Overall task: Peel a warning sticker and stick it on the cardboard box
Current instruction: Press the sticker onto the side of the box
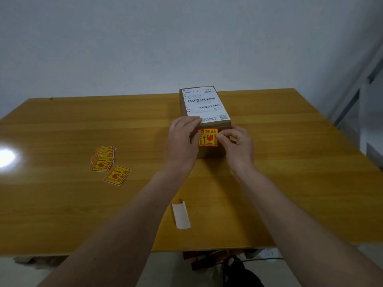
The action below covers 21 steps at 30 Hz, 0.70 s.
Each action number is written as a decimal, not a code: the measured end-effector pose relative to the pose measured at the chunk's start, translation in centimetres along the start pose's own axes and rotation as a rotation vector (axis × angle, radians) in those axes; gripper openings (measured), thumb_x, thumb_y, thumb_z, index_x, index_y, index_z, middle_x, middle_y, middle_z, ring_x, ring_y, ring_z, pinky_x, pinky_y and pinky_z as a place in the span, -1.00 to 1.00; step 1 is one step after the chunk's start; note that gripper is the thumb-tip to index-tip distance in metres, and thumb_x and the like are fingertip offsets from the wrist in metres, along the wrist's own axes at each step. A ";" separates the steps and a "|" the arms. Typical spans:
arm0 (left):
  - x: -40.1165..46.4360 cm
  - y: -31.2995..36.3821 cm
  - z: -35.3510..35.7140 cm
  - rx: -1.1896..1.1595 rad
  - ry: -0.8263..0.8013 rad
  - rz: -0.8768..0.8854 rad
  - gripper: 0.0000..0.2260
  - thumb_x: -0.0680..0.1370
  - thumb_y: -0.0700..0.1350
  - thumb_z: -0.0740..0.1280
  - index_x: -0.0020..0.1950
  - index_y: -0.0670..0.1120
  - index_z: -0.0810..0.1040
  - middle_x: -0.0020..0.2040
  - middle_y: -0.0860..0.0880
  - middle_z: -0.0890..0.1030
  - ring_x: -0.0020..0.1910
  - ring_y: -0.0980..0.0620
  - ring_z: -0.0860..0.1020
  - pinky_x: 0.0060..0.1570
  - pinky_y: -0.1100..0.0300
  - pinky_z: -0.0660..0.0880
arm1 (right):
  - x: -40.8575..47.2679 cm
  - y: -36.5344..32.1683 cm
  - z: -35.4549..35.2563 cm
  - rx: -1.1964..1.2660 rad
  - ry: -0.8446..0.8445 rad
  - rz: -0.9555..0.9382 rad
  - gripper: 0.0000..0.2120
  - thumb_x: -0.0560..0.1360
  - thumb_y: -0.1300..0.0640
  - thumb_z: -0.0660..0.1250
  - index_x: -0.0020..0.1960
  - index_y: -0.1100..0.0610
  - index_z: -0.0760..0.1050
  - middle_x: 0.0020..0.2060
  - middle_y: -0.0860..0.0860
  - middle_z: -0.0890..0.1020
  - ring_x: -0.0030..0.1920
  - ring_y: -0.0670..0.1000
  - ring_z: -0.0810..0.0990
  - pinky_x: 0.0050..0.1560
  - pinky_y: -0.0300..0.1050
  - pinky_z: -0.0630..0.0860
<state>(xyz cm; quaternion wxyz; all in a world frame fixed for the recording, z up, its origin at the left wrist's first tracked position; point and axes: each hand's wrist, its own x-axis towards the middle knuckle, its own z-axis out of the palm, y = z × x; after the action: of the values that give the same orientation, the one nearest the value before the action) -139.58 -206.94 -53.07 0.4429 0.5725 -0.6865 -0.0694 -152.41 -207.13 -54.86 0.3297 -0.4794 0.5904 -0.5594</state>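
Note:
A brown cardboard box [211, 152] stands at the middle of the wooden table, with a white shipping label [205, 103] on its top. A yellow and red warning sticker [207, 137] lies flat against the box's near side face. My left hand [182, 139] rests on the box's near left corner, fingers over the top edge and thumb beside the sticker. My right hand [236, 141] has its fingers curled, with the fingertips pressing on the sticker's right edge.
A small stack of warning stickers [102, 159] and one loose sticker [117, 176] lie on the table [290, 162] to the left. A curled white backing paper [181, 214] lies near the front edge. A dark bag [240, 270] sits on the floor below.

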 end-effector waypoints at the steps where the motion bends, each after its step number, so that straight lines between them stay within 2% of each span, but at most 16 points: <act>1: 0.0 0.0 0.0 0.005 0.002 -0.001 -0.67 0.48 -0.25 0.35 0.24 -0.09 0.52 0.22 -0.01 0.55 0.26 0.09 0.37 0.21 0.35 0.23 | 0.0 0.0 0.0 0.000 0.004 -0.002 -0.88 0.43 0.23 0.42 -0.22 0.03 0.59 0.23 0.05 0.49 0.24 0.05 0.48 0.25 0.01 0.45; 11: -0.1 0.2 0.2 0.043 0.038 -0.021 -0.69 0.49 -0.22 0.35 0.23 -0.07 0.53 0.21 0.01 0.56 0.24 0.10 0.38 0.15 0.38 0.23 | 0.4 0.3 0.2 -0.024 -0.005 -0.014 -0.91 0.44 0.22 0.41 -0.20 0.05 0.59 0.12 -0.05 0.45 0.14 -0.04 0.48 0.19 -0.10 0.46; 21: 0.0 0.0 0.7 0.064 0.062 -0.025 -0.69 0.48 -0.23 0.36 0.21 -0.07 0.54 0.20 0.00 0.57 0.24 0.08 0.41 0.12 0.35 0.28 | 0.4 0.5 0.5 -0.072 0.028 -0.040 -0.96 0.45 0.22 0.40 -0.16 0.12 0.61 0.18 0.03 0.48 0.09 -0.10 0.45 0.19 -0.14 0.44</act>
<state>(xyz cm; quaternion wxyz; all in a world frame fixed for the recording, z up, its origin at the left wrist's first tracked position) -140.04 -207.22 -53.49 0.4447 0.5968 -0.6670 -0.0353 -152.17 -207.66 -55.32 0.2927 -0.4947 0.6053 -0.5507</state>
